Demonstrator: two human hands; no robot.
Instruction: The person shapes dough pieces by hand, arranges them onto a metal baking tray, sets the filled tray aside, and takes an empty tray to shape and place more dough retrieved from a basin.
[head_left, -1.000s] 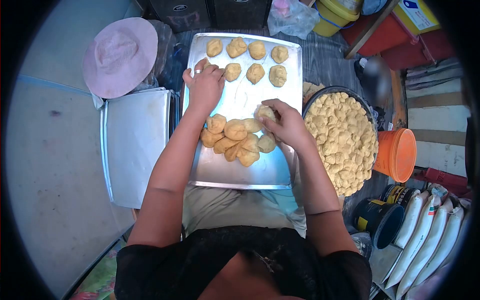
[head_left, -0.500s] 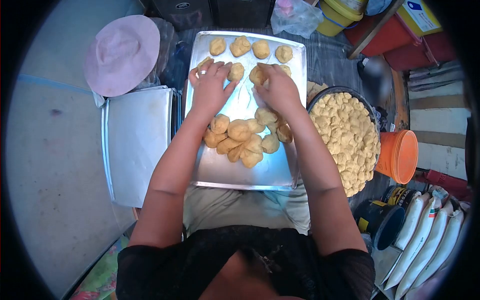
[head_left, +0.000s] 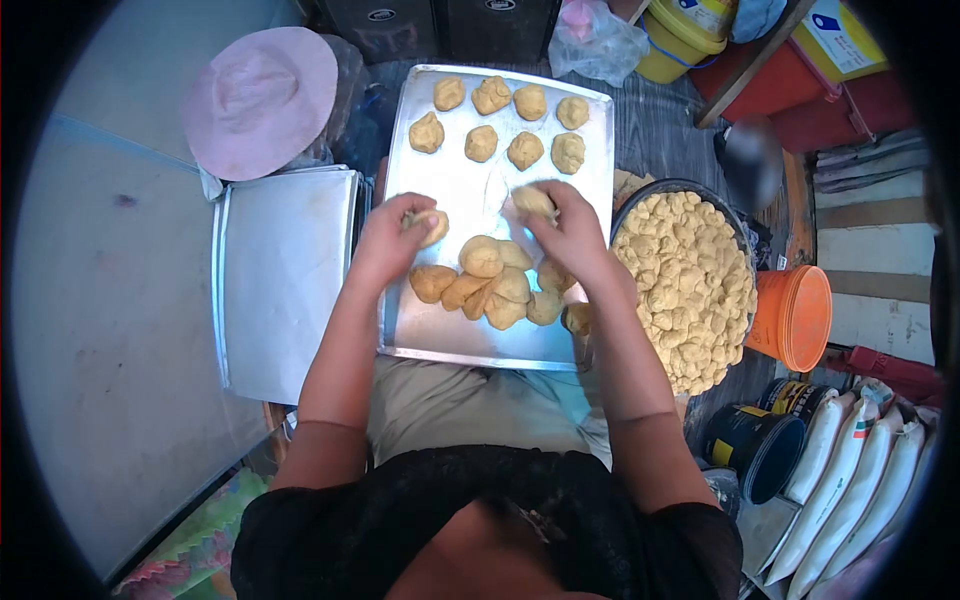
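Observation:
A metal tray point(head_left: 430, 340) lies over the lap. Across its far part, separate dough lumps point(head_left: 481, 143) stand in two rows. Held in my left hand point(head_left: 388, 236), with the fingers closed round it, is a dough lump point(head_left: 432, 229) over the tray's left side. My right hand point(head_left: 571, 226) grips another dough lump point(head_left: 533, 202) between thumb and fingers, right of the tray's middle. Between and below the hands is a pile of dough lumps point(head_left: 481, 257), some touching or overlapping. A few lumps lie partly behind my right wrist.
Right of the tray is a large round tub of dough lumps point(head_left: 690, 280), beside an orange bucket point(head_left: 800, 318). Stacked trays point(head_left: 285, 280) and a pink hat point(head_left: 262, 103) are at left. Dark buckets point(head_left: 770, 445) and white sacks point(head_left: 835, 480) stand at lower right.
Both hands have moved back from the second row toward me, and each now holds a lump from the pile. The second row's lumps are uncovered.

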